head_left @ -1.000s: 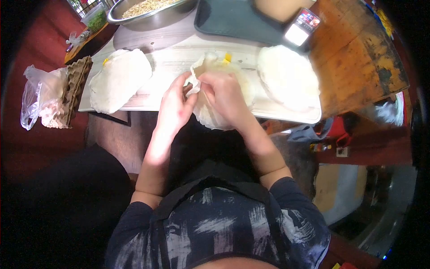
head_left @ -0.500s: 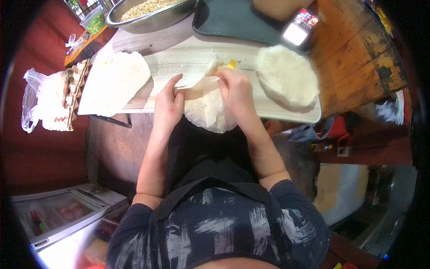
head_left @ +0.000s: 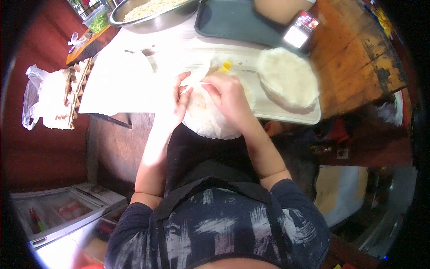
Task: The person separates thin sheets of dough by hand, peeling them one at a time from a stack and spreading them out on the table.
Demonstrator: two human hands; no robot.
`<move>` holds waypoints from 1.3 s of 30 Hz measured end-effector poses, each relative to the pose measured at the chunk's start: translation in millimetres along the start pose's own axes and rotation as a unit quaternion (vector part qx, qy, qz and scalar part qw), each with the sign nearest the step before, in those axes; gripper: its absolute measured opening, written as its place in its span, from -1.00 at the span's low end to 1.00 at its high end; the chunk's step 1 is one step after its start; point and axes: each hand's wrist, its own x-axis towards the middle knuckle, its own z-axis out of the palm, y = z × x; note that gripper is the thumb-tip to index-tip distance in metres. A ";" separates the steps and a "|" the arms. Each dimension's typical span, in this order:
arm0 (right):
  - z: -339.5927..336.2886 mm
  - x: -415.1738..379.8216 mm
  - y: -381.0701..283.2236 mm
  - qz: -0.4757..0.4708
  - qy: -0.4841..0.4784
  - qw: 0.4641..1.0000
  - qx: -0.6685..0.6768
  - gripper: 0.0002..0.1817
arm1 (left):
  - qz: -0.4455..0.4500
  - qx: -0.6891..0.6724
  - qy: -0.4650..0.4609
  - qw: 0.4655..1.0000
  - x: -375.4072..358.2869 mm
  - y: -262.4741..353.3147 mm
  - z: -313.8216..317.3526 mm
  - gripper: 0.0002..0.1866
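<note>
Thin white spring roll wrappers lie in front of me, overhanging the front edge of the board. My right hand pinches a wrapper's edge between thumb and fingertips near the middle. On the left side of the same sheet, my left hand has its fingers curled at the edge; strong glare washes out the exact contact. A small yellow piece sits just beyond my right hand. To the right rests a round, thick stack of wrappers. Another pile of wrappers, bleached by light, spreads out on the left.
Behind the board are a metal bowl of shredded food, a dark tray and a lit phone. Egg cartons with a plastic bag stand at left. A container of chopped greens sits farther back.
My right hand has moved left, closer to my left hand. The wrapper sheet, partly lifted before, now lies flatter over the pile. Glare on the left side has grown brighter.
</note>
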 end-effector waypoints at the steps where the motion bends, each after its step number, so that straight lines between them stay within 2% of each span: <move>1: 0.0 0.0 3.5 0.006 0.017 1.000 -0.004 -0.87 | -0.017 -0.013 0.002 1.000 0.2 -4.9 2.2 -0.59; 5: -4.8 -0.8 8.7 0.053 0.042 0.998 -0.009 -0.89 | -0.028 -0.052 0.036 0.998 0.1 -25.6 8.8 -0.58; 9: -4.9 -4.3 16.5 0.093 0.071 0.993 -0.015 -0.89 | -0.062 -0.029 0.050 0.996 2.6 -29.4 8.3 -0.59; 12: -3.8 -8.1 14.4 0.096 0.059 0.992 -0.061 -0.89 | -0.060 0.002 0.066 0.996 0.0 -17.7 4.9 -0.64; 14: -3.1 -5.8 11.0 0.092 0.040 0.992 -0.073 -0.90 | -0.082 -0.018 0.021 0.996 -3.4 -3.0 2.0 -0.68; 15: -1.0 -4.0 9.3 0.068 0.032 0.997 -0.036 -0.90 | -0.082 -0.017 0.020 0.996 -5.9 -1.2 2.9 -0.68; 17: 1.7 -0.9 5.6 0.046 0.025 0.999 0.000 -0.90 | -0.074 -0.123 -0.008 0.990 -10.7 1.5 5.0 -0.72; 18: 2.8 1.9 3.7 0.034 0.017 0.999 -0.007 -0.90 | -0.074 -0.122 -0.009 0.990 -11.5 4.0 4.1 -0.72; 21: 6.2 4.6 -2.0 0.004 0.004 1.000 -0.019 -0.88 | -0.059 -0.077 -0.030 0.995 -8.8 3.5 3.8 -0.68; 23: 8.2 3.5 -7.4 -0.012 -0.003 1.000 -0.026 -0.86 | 0.081 -0.116 0.036 0.989 0.2 -15.2 15.4 -0.62; 24: 8.5 2.7 -10.5 -0.020 -0.008 0.999 -0.037 -0.84 | 0.080 -0.116 0.037 0.989 0.1 -10.7 11.8 -0.62; 26: 8.6 2.0 -10.3 -0.028 -0.012 0.998 -0.050 -0.81 | 0.028 -0.025 0.002 0.999 1.4 1.5 2.4 -0.59; 27: 9.1 0.8 -8.2 -0.033 0.007 0.997 -0.070 -0.84 | 0.030 -0.026 0.001 0.999 2.3 -0.3 3.8 -0.59; 30: 8.8 -1.7 -1.2 -0.016 0.057 0.993 -0.097 -0.85 | 0.013 -0.012 0.042 0.999 4.6 -11.0 6.9 -0.62; 32: 5.7 -1.8 2.1 0.004 0.087 0.991 -0.104 -0.84 | -0.060 0.011 0.077 0.995 8.6 -17.8 3.5 -0.64; 35: -1.1 -1.8 4.3 0.051 0.079 0.992 -0.085 -0.85 | -0.081 -0.008 0.093 0.992 8.7 -27.9 2.1 -0.68; 37: -5.9 -0.4 0.8 0.169 -0.002 0.980 0.105 -0.76 | -0.104 -0.036 0.094 0.990 7.8 -26.2 1.9 -0.69; 39: 2.1 -0.2 2.1 0.149 0.000 0.979 0.136 -0.72 | -0.070 -0.104 0.045 0.991 4.9 -18.8 3.1 -0.72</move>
